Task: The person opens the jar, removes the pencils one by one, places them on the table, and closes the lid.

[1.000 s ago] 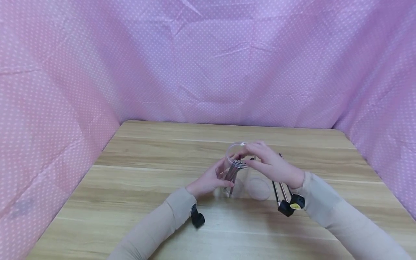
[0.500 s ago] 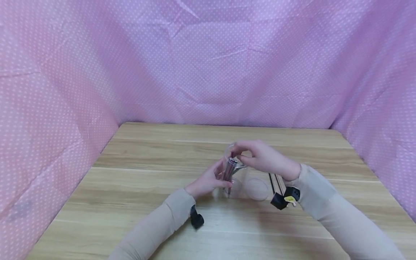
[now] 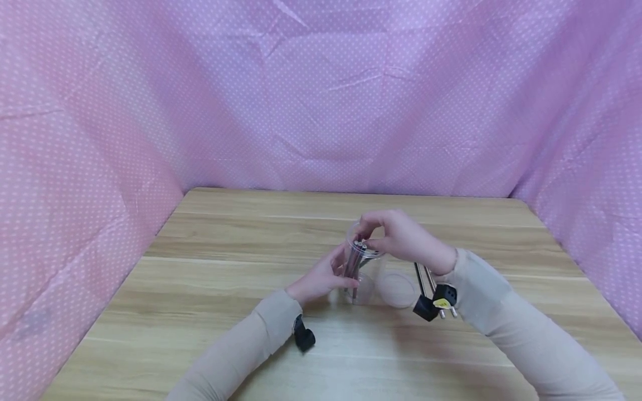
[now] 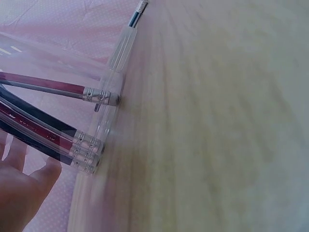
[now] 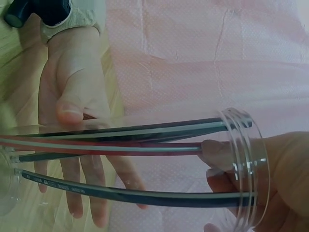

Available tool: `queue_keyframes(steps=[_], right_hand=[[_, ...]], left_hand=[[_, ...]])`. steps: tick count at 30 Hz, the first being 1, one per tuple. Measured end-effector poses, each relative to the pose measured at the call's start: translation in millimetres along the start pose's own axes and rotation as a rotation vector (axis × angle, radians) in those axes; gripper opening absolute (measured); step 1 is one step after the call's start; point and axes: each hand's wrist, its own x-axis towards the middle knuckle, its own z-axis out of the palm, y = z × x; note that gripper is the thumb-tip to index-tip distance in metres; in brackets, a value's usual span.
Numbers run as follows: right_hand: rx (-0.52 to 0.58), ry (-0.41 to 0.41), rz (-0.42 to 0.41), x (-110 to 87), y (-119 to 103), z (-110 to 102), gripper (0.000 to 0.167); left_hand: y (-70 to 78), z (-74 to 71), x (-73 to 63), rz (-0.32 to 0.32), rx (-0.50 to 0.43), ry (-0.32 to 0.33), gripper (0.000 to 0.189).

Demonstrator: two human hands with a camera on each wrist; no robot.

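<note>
A clear plastic jar [image 3: 378, 273] stands upright on the table with several red and dark-striped pencils [image 4: 43, 130] inside. Their eraser ends point down at its base in the left wrist view. My left hand [image 3: 321, 281] grips the jar low on its left side, thumb in front and fingers spread behind. Above it, my right hand [image 3: 403, 239] reaches into the mouth from the right. In the right wrist view its thumb and a finger pinch the upper end of a red pencil [image 5: 164, 149] just inside the threaded rim [image 5: 246, 169].
A clear round lid [image 3: 396, 290] lies on the wooden table [image 3: 241, 239] right of the jar. Beyond it, more pencils [image 3: 420, 279] lie partly under the right wrist and its black camera [image 3: 426, 308]. Pink dotted cloth [image 3: 321, 111] hangs around the table.
My right hand has moved left across the jar's mouth, and its fingers have come to the pencil tops at the left side. The left hand stays on the jar.
</note>
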Motion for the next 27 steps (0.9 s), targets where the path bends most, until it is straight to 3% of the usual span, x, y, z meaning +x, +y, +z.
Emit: queue_keyframes(steps=[7, 18, 23, 27], right_hand=[[-0.009, 0.019, -0.021, 1.1, 0.7, 0.7, 0.022], [0.027, 0.066, -0.155, -2.4, 3.9, 2.8, 0.022], [0.064, 0.157, -0.164, -4.8, 5.4, 3.8, 0.02], [0.117, 0.262, -0.109, -4.2, 4.3, 0.7, 0.018]], left_hand=[[2.1, 1.6, -0.6, -0.004, 0.009, 0.013, 0.088], [-1.3, 3.4, -0.4, 0.037, -0.05, -0.021, 0.089], [-0.7, 6.1, -2.9, -0.007, -0.024, 0.014, 0.09], [1.0, 6.9, -3.4, -0.003, -0.019, 0.013, 0.091]])
